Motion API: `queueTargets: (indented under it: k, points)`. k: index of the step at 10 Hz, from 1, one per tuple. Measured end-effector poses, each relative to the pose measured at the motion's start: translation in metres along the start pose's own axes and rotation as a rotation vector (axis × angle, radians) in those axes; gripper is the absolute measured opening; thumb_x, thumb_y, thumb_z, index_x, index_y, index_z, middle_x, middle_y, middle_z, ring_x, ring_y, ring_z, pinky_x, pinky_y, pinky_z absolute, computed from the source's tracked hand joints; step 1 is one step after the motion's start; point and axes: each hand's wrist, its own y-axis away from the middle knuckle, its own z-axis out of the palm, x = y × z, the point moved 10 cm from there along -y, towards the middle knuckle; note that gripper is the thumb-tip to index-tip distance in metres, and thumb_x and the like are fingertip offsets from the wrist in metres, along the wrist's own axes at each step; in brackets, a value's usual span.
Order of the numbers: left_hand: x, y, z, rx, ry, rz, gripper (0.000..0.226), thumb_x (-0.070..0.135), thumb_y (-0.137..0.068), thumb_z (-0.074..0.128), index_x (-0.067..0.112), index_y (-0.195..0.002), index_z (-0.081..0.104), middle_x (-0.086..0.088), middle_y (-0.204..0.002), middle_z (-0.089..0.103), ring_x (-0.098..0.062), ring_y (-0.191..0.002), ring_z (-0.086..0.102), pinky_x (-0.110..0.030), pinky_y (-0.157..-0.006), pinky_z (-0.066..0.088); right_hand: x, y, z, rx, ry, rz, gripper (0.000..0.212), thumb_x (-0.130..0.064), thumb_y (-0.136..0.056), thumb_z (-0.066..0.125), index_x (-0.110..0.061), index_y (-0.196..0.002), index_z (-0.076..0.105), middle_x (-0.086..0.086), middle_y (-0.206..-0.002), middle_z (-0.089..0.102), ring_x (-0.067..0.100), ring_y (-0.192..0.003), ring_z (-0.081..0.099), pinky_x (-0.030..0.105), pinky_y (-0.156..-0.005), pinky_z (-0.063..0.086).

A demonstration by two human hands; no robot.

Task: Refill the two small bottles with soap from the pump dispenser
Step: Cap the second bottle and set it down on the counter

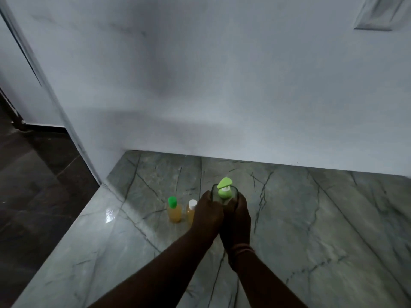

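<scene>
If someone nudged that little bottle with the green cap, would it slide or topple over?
The green-capped bottle looks tall for its narrow base, so a push near the cap would probably tip it. The marble counter is glossy, so a low nudge might slide it instead. It seems mostly full of amber liquid, likely steadying it somewhat.

Both forearms are bare, without sleeves. A thin band of pinkish threads (242,250) circles the wrist just behind the right hand (236,216).
</scene>
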Motion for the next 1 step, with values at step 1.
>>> queueTargets:
  k: [1]
  points:
    - [0.0259, 0.0105, -0.0142, 0.085, -0.121, -0.063, 0.048, 0.009, -0.095, 0.048, 0.007, -0.142, 0.047, -0.015, -0.142, 0.054, -0.032, -0.127, 0.054, -0.035, -0.105, 0.045, -0.0175, 0.0031, -0.0100, -0.052, 0.124, 0.014, 0.044, -0.026, -0.102, 0.034, -0.015, -0.144, 0.036, 0.009, -0.137, 0.052, 0.024, -0.122, 0.052, 0.032, -0.101, 0.040]
